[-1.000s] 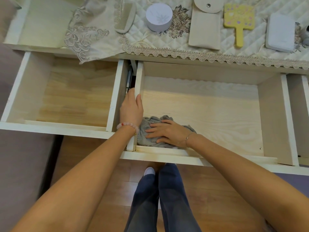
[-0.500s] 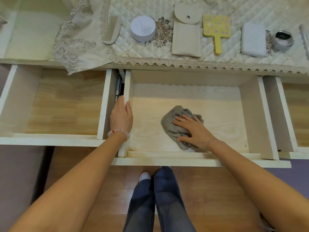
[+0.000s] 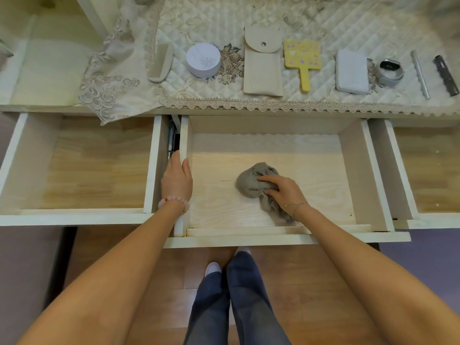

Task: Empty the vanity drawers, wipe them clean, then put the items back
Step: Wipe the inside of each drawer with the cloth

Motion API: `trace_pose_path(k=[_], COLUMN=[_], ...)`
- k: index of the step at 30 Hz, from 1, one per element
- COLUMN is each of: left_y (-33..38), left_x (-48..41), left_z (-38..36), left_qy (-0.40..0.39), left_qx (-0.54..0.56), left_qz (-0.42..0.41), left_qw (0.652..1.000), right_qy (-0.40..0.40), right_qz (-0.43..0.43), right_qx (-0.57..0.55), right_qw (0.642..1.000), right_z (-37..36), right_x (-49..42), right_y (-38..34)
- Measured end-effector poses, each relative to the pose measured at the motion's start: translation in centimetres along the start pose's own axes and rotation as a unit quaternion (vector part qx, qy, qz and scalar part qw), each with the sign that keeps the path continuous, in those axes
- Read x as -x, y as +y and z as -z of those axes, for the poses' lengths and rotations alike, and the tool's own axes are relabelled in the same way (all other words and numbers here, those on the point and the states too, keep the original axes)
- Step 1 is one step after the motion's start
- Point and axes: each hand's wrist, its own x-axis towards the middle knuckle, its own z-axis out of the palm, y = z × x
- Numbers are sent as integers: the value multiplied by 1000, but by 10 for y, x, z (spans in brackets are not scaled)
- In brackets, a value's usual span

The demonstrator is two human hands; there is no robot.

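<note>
Wiping the middle drawer (image 3: 349, 170) now, grey cloth (image 3: 250, 186) bunched in the gripping right hand (image 3: 282, 194) near the floor's centre. Bracing with the left hand (image 3: 177, 181), curled over the left wall. Next, likely: sweeping right into the corners, before fetching items (image 3: 263, 63) off the bench (image 3: 44, 70).

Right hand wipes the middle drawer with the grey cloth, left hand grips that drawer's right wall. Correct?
No. Head view: the left hand grips the left wall of the middle drawer, not the right. The right hand does wipe with the grey cloth.
</note>
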Motion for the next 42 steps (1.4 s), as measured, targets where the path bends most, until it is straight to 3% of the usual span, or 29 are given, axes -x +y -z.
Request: trace_pose_path(k=[4, 9, 18, 32, 42], left_y=[5, 20, 47, 91, 166], left_x=[-3, 17, 92, 153, 204], left_z=[8, 30, 54, 45, -18], left_qy=[-39, 30, -44, -72, -71], left_qx=[27, 22, -95, -152, -194], left_qz=[18, -59, -301, -418, -467], left_qw=[999, 998, 948, 893, 860], right_qy=[94, 177, 219, 316, 349], right_qz=[-42, -36, -53, -103, -137], right_qx=[-132, -232, -265, -254, -256], right_qw=[986, 956, 938, 908, 891], right_z=[28, 60, 71, 106, 164], right_x=[14, 47, 116, 212, 272], right_y=[-20, -47, -75, -51, 35])
